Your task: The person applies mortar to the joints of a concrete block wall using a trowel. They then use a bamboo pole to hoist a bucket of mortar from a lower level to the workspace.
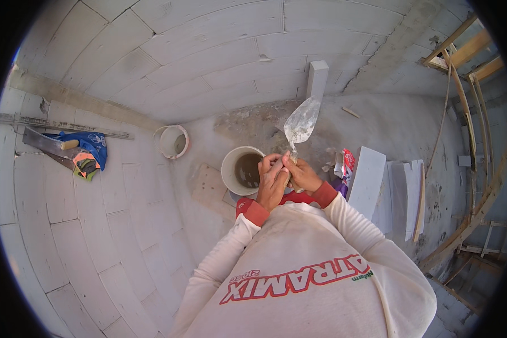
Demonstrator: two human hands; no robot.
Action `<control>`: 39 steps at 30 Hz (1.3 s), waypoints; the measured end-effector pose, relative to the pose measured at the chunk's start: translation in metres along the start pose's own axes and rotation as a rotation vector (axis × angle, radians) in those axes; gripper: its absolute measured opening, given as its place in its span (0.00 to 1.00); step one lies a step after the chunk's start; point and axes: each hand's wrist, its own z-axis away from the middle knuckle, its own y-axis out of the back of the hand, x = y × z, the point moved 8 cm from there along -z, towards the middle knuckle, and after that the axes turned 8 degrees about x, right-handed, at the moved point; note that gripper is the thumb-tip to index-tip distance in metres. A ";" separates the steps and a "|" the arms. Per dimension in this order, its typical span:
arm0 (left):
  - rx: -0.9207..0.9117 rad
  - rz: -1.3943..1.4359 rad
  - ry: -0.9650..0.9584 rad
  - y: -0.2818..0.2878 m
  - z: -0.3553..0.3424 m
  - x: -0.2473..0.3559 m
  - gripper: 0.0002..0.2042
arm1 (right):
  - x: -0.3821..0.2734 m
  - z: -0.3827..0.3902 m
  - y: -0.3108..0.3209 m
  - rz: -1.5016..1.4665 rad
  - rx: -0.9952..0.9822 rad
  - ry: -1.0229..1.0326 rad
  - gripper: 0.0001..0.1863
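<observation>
A pointed masonry trowel (302, 121) with a grey-smeared metal blade points away from me. My right hand (305, 176) is closed round its handle. My left hand (271, 185) meets the right one there, its fingers bent against the handle; the hands hide most of the grip. Just left of my hands stands a white bucket (227, 176) holding murky brown water.
A smaller white bucket (164, 147) stands farther left. At left lie a handsaw (42, 141) and a blue bag (98, 145). Pale blocks (368, 179) and a red packet (348, 162) lie at right, with wooden framing (466, 112) beyond. One block (317, 79) stands upright by the wall.
</observation>
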 end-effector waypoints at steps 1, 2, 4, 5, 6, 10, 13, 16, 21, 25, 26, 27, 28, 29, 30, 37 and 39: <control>0.067 0.093 0.132 0.009 0.003 -0.012 0.17 | -0.001 -0.001 0.000 -0.015 -0.002 0.032 0.19; 0.134 0.188 0.263 0.018 0.009 -0.027 0.18 | -0.002 -0.003 0.000 -0.030 -0.003 0.064 0.18; 0.284 0.393 0.550 0.021 0.019 -0.065 0.16 | 0.001 -0.005 0.003 0.019 -0.019 0.139 0.17; 0.119 0.580 0.771 0.000 0.031 -0.082 0.16 | 0.006 -0.007 0.008 0.084 -0.032 0.183 0.16; -0.061 0.770 0.991 -0.017 0.034 -0.075 0.16 | 0.009 -0.006 0.011 0.102 -0.045 0.195 0.15; -0.267 1.172 1.238 -0.051 0.043 -0.056 0.17 | -0.007 0.015 -0.005 0.149 -0.139 0.211 0.12; -0.256 1.199 1.129 -0.062 0.036 -0.079 0.16 | -0.020 0.022 -0.007 0.299 -0.139 0.264 0.13; -0.100 1.032 1.055 -0.048 0.023 -0.096 0.14 | -0.025 0.021 0.016 0.164 0.067 0.279 0.18; -0.006 1.052 0.885 0.023 0.003 -0.087 0.14 | -0.008 0.026 0.084 -0.210 0.447 0.123 0.14; 0.044 0.476 0.993 0.019 0.046 -0.139 0.16 | 0.013 0.034 0.115 0.274 0.556 0.094 0.13; 0.164 0.515 0.977 0.019 0.050 -0.142 0.14 | 0.007 0.042 0.107 0.316 0.553 0.167 0.14; 0.164 0.383 0.854 0.024 0.040 -0.144 0.14 | -0.001 0.049 0.096 0.357 0.552 0.234 0.14; 0.162 0.254 0.734 0.030 0.033 -0.146 0.14 | -0.007 0.056 0.079 0.335 0.540 0.266 0.15; 0.159 0.127 0.611 0.034 0.031 -0.144 0.15 | -0.014 0.060 0.058 0.314 0.528 0.297 0.15; 0.127 0.050 0.559 0.030 0.022 -0.135 0.15 | -0.026 0.062 0.048 0.297 0.527 0.344 0.16; 0.064 -0.204 0.455 0.011 -0.021 -0.099 0.16 | -0.080 0.061 0.016 0.479 0.708 0.605 0.21; 0.045 -0.247 0.461 0.000 -0.027 -0.097 0.18 | -0.075 0.056 0.019 0.429 0.772 0.617 0.21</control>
